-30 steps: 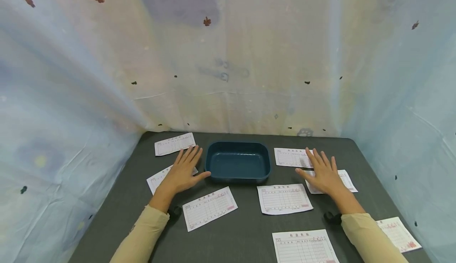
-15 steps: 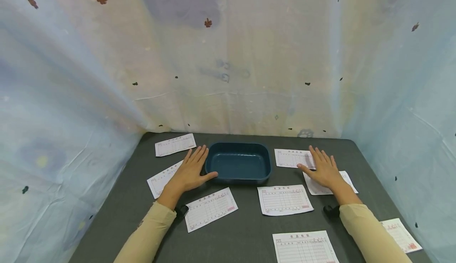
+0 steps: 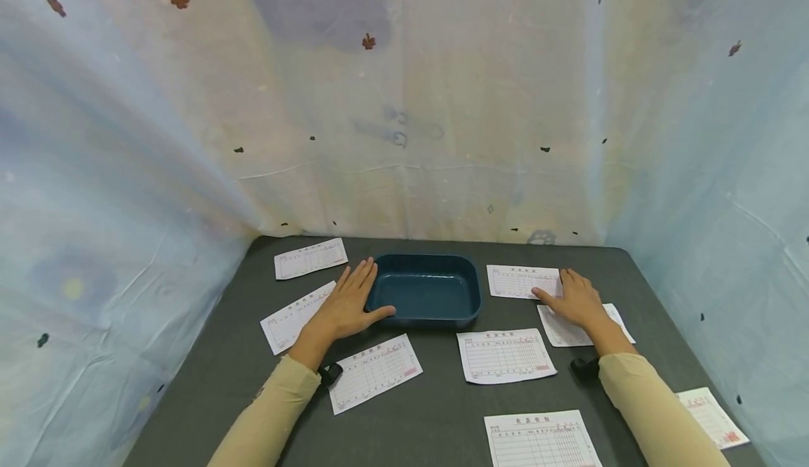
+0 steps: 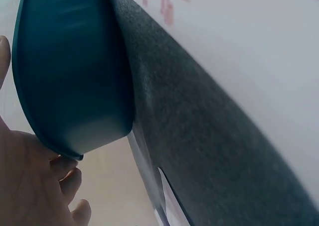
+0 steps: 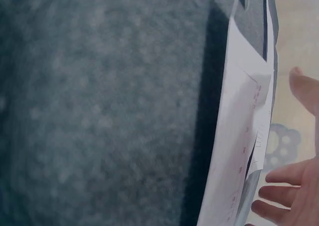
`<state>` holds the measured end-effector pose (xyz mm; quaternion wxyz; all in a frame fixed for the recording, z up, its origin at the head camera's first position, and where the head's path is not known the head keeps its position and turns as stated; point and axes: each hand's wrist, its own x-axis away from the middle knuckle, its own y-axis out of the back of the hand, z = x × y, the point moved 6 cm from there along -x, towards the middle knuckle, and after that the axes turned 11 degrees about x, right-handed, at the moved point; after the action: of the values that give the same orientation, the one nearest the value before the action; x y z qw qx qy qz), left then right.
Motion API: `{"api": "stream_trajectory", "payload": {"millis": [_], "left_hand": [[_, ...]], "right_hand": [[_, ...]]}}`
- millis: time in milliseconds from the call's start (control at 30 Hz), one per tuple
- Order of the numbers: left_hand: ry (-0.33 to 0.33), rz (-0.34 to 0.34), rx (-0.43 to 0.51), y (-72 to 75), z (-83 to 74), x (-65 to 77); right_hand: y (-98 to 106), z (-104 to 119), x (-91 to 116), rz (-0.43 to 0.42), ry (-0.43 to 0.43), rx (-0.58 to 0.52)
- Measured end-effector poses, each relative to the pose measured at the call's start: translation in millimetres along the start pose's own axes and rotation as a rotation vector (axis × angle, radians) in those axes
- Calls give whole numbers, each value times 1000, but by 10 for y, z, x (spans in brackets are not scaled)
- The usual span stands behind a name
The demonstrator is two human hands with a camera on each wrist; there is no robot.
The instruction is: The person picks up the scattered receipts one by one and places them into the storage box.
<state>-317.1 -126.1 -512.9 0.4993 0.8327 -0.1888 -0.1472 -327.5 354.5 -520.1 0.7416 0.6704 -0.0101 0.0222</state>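
Count: 8 paper slips on the table (image 3: pixel 442 418), 1 bin, 2 hands, 2 sleeves.

Slips, left side, 3: back-left slip (image 3: pixel 310 259), mid-left slip (image 3: pixel 292 321), front-left slip (image 3: pixel 376 374). Right side, 5: back-right slip (image 3: pixel 520 281), mid-right slip (image 3: pixel 564 329) partly under the right arm, centre-right slip (image 3: pixel 505 357), near slip (image 3: pixel 542 442) cut by frame edge, far-right slip (image 3: pixel 714 418) partly behind the right sleeve (image 3: pixel 654 407).

Bin (image 3: pixel 425 297): dark teal, upright, back middle of table between the two groups; bare floor visible inside.

Left hand (image 3: pixel 346 309): spread, fingers straight, thumb out, at the bin's left rim; holding nothing, contact unclear. Left sleeve (image 3: pixel 268 407) rolled back.

Right hand (image 3: pixel 576 307): loosely open, thumb apart, nothing gripped; fingertips by back-right slip's right edge. Can't tell if touching.

Patterned curtain (image 3: pixel 404 102) behind.
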Motion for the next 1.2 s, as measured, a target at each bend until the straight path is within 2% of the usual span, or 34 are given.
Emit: {"api": "stream_trajectory", "payload": {"millis": [200, 400, 600, 767, 1033, 1200], "left_hand": [[18, 2, 0, -42, -14, -37], [21, -4, -9, -58, -42, -48], [27, -1, -23, -53, -75, -52], [35, -3, -24, -58, -80, -40], [43, -12, -10, -52, -94, -25], [34, -16, -8, -39, -109, -25]], "right_hand": [[-35, -42, -13, 15, -68, -8], [-83, -57, -70, 4, -98, -16], [-73, -58, -82, -10, -139, -70], [-50, -52, -77, 15, -183, -127], [-21, -87, -86, 64, -239, -135], [-57, -103, -120, 37, -260, -168]]}}
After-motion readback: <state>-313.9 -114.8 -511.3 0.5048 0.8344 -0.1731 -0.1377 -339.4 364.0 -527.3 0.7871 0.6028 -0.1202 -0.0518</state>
